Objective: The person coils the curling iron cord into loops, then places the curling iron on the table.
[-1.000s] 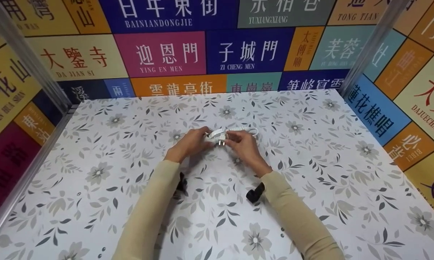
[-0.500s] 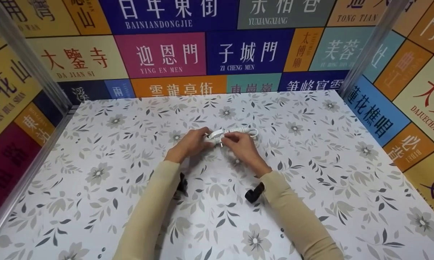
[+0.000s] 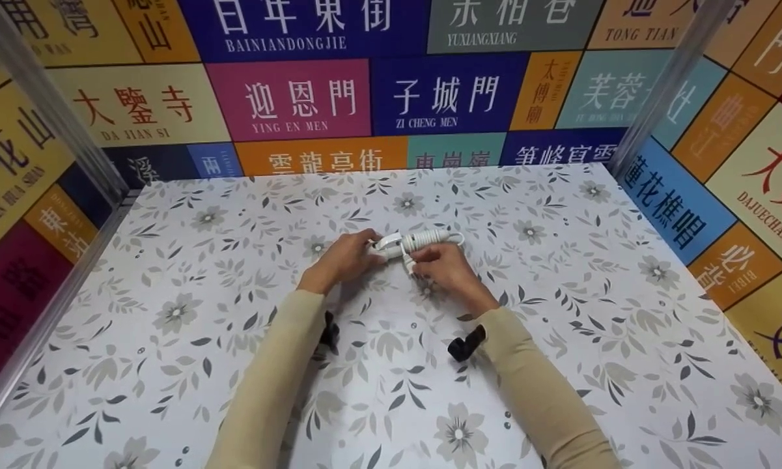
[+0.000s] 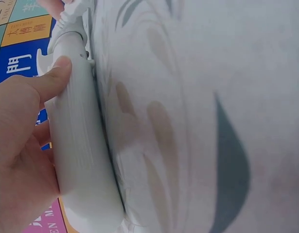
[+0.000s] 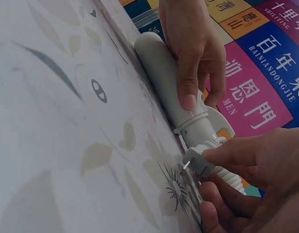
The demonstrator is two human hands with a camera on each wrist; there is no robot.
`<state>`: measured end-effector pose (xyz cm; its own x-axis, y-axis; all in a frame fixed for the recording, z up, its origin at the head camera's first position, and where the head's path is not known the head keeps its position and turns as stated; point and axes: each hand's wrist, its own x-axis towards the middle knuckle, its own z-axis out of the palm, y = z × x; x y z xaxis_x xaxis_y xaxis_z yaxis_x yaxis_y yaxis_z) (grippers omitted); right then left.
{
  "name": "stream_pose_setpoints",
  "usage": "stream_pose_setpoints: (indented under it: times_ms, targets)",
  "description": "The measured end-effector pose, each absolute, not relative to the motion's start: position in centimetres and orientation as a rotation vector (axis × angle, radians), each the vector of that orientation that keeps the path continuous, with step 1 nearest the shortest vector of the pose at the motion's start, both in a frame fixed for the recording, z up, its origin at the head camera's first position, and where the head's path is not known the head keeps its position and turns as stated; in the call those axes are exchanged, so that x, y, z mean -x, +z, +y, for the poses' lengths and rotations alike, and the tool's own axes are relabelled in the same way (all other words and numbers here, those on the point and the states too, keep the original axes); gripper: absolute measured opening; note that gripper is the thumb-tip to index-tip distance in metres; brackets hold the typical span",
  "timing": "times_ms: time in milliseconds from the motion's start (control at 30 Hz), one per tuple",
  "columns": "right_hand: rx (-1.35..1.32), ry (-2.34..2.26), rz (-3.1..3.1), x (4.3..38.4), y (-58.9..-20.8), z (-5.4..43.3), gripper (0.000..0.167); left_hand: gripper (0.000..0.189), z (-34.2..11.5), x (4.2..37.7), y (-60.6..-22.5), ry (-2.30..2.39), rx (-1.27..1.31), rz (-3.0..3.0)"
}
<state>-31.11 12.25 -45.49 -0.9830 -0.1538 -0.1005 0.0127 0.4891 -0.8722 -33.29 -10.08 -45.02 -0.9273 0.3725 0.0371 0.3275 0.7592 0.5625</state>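
A white rod-shaped appliance [image 5: 159,65] with a rounded end and a side lever lies close along the tabletop. Its white cord [image 3: 426,239] is wound in several turns round the other end, with a loop sticking out to the right in the head view. My left hand [image 3: 348,260] grips the thick part, the thumb laid along its body [image 4: 83,141]. Between the thumb and fingers of my right hand [image 3: 446,264] is a white two-pin plug [image 5: 198,160], pinched beside the wound cord. The fingers behind the appliance are partly hidden.
The table [image 3: 234,391] is covered with a white leaf-and-flower cloth. Behind it stands a wall of colourful panels [image 3: 286,98] with lettering, with metal posts [image 3: 657,85] at the corners. Black wrist straps [image 3: 467,343] sit at both sleeve ends.
My right hand has moved a little right and toward me with the plug, turning it. More of the wound cord shows now. The left hand stays in place on the appliance.
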Motion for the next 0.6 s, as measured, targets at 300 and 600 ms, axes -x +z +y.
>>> stream_pose_setpoints:
  times_ms: [300,600]
  targets:
    - [0.247,-1.333,2.577,30.7,-44.3,12.8,0.02,0.037,-10.0,33.1,-44.1,0.888,-0.58,2.828]
    - [0.188,-1.44,2.545,31.0,-45.4,12.6,0.023,0.044,-9.9,33.3,-44.3,0.821,-0.534,2.823]
